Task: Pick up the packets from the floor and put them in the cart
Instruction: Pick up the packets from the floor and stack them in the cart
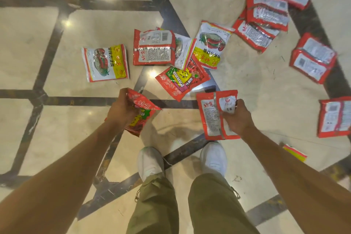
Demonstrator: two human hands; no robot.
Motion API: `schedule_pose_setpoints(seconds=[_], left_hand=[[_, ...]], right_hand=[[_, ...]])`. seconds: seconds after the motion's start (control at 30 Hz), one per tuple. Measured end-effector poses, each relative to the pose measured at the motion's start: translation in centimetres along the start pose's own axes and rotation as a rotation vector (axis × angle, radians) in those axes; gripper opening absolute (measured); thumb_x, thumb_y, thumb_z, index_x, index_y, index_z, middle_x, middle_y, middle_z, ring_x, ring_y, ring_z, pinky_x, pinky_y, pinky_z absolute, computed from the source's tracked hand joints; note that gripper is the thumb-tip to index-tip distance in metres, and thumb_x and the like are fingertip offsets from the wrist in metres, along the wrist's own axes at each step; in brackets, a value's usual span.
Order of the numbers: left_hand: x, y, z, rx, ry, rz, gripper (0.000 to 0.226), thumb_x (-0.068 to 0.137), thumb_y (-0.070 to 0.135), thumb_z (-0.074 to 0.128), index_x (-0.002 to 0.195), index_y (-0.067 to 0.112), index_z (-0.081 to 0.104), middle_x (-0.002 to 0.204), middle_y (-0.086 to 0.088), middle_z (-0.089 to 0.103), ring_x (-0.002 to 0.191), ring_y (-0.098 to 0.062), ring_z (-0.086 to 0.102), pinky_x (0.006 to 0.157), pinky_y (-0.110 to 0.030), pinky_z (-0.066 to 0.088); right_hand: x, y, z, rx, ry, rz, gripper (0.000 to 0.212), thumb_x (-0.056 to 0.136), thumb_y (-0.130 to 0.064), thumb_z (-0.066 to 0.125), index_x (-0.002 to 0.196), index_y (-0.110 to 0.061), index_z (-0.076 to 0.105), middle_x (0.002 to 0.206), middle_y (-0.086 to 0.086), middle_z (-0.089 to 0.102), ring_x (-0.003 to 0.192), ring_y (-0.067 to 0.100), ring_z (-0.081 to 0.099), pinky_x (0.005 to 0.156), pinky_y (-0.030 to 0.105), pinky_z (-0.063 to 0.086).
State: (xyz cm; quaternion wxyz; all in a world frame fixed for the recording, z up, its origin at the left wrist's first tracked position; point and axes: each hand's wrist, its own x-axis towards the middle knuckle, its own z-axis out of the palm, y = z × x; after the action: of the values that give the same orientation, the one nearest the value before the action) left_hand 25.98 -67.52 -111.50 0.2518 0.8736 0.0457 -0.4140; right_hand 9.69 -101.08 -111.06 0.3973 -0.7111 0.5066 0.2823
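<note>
My left hand [121, 108] grips a crumpled red packet [141, 112] above the floor, in front of my left shoe. My right hand [237, 118] holds a red and white packet [210, 116] by its right side, its printed back facing up. Several more red packets lie on the floor beyond: a red and green one [180, 80] just ahead, a yellow and white one [105, 61] to the left, and a small heap [153, 47] in the middle. No cart is in view.
More packets are scattered at the far right [313, 59] and right edge [334, 118]; a small one [295, 153] lies by my right arm. The polished cream floor [38, 43] has dark inlaid bands. My white shoes [150, 161] stand below the hands.
</note>
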Motion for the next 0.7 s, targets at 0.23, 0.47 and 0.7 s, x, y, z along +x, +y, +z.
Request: schedule_pose_setpoints(seconds=[0.23,0.47,0.7], left_hand=[[-14.9,10.7,-11.8,-0.554,-0.046,-0.005,0.071,0.074,0.01,0.088,0.133,0.015,0.049,0.116,-0.001,0.072,0.1,-0.014,0.074,0.08,-0.034,0.063],[-32.8,23.0,-25.1,-0.644,-0.131,0.082,0.042,0.077,0.003,0.084,0.116,0.015,0.073,0.107,-0.01,0.08,0.092,-0.031,0.079,0.089,-0.052,0.062],[-50.2,35.1,-30.5,-0.666,-0.401,0.253,0.038,0.087,-0.005,0.072,0.123,0.003,0.065,0.115,-0.027,0.075,0.099,-0.045,0.074,0.093,-0.061,0.058]], right_hand=[[-18.4,-4.4,-9.8,0.396,0.043,-0.012,0.018,0.095,-0.02,0.076,0.111,-0.023,0.07,0.109,0.0,0.077,0.099,0.026,0.075,0.095,0.049,0.06],[-42.7,-9.2,-23.2,0.654,0.086,-0.083,0.022,0.094,-0.014,0.077,0.116,-0.016,0.074,0.106,0.002,0.082,0.096,0.029,0.079,0.088,0.051,0.063],[-62.1,-7.3,-34.7,0.931,0.271,-0.146,0.026,0.093,-0.014,0.078,0.119,-0.014,0.073,0.109,0.006,0.081,0.094,0.033,0.079,0.086,0.051,0.063]])
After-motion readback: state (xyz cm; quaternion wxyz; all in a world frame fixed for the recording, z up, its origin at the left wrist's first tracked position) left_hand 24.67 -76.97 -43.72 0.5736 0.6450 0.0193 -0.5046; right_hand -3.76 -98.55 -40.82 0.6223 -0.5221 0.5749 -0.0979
